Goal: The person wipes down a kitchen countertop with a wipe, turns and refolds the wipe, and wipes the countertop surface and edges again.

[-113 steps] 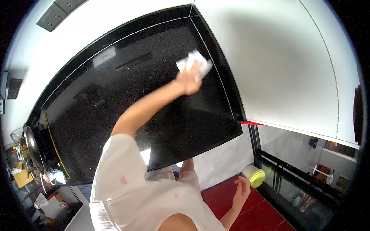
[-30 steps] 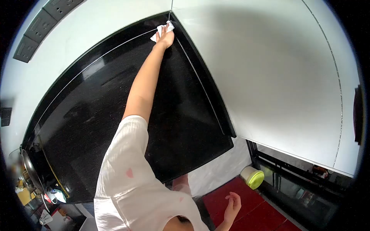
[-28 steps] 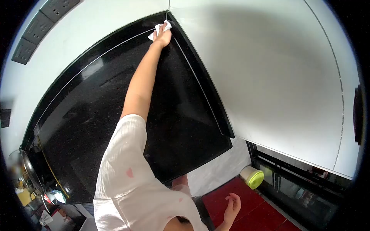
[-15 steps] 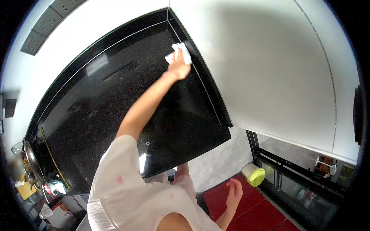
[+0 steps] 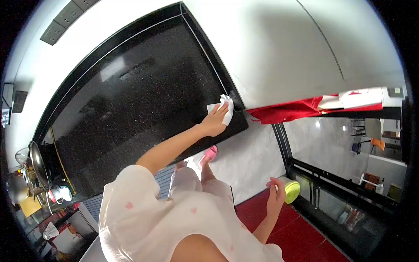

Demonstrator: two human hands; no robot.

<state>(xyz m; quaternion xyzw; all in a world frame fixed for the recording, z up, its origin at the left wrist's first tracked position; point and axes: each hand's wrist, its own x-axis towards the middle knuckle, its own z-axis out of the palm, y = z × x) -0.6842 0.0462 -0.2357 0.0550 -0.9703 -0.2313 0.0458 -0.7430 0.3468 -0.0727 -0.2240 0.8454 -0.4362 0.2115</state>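
Note:
My left hand (image 5: 214, 122) is pressed on a thin white cloth (image 5: 227, 117), which may be a paper towel, with its edges sticking out around the fingers. Hand and cloth rest on the glossy black countertop (image 5: 144, 105), near its right corner beside the raised black edging (image 5: 218, 72). Down at my right side, my right hand (image 5: 276, 194) hangs with loosely bent fingers and holds nothing. Behind it, lower down, stands a pale bin with a lime-green lid (image 5: 292, 192).
Pans (image 5: 40, 166) and other kitchen items crowd the counter's left end, near a yellow strip (image 5: 62, 161). Sockets (image 5: 67, 14) line the back wall. A red cloth (image 5: 288, 111) hangs along the white panel's lower edge at right. A black-framed glass panel (image 5: 336, 187) stands beyond the bin.
My left hand has slid the white cloth along the right edging toward me, to the near corner. The view has shifted, bringing the red cloth and a pink slipper into sight.

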